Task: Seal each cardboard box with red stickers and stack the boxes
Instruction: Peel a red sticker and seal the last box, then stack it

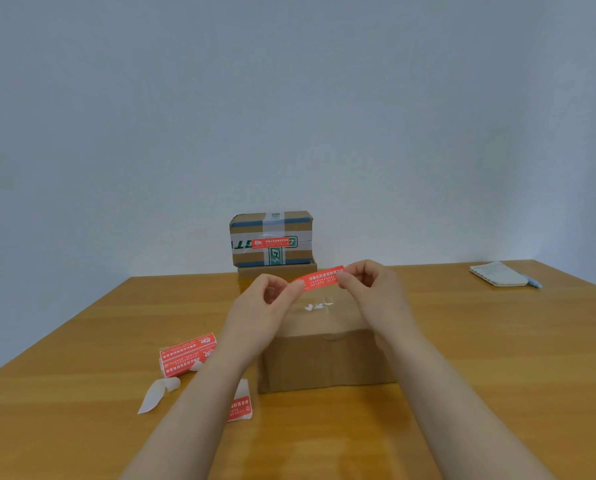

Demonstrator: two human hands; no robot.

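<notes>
Red and thin, the red sticker (321, 277) is a long paper strip with small white letters on it. It is up in the air, pulled flat between two hands. The left hand (272, 301) pinches its left end with thumb and finger. The right hand (367, 284) pinches its right end the same way. The strip's long side runs from hand to hand, and the right end sits a bit higher than the left end. The letters look upside down.

Right under the grip is a plain cardboard box (324, 358). It is brown, blocky and dull, with shiny clear tape and a few white scraps on its top.

Just behind the grip stand two more boxes, one on the other. The taped box (271, 226) on top has grey, blue and green bands of tape around it, and a stuck-on red strip (270, 243) across its front. The lower box (250, 276) is mostly hidden by the hands.

Down and to the left of the left hand, on the smooth wooden table (82, 341), lies a pack of red stickers (187, 353). Next to it are a curled white backing paper (158, 394) and a loose sticker piece (240, 407). Far to the right of the right hand lie a white notepad (497, 273) and a pale blue pen (534, 282).
</notes>
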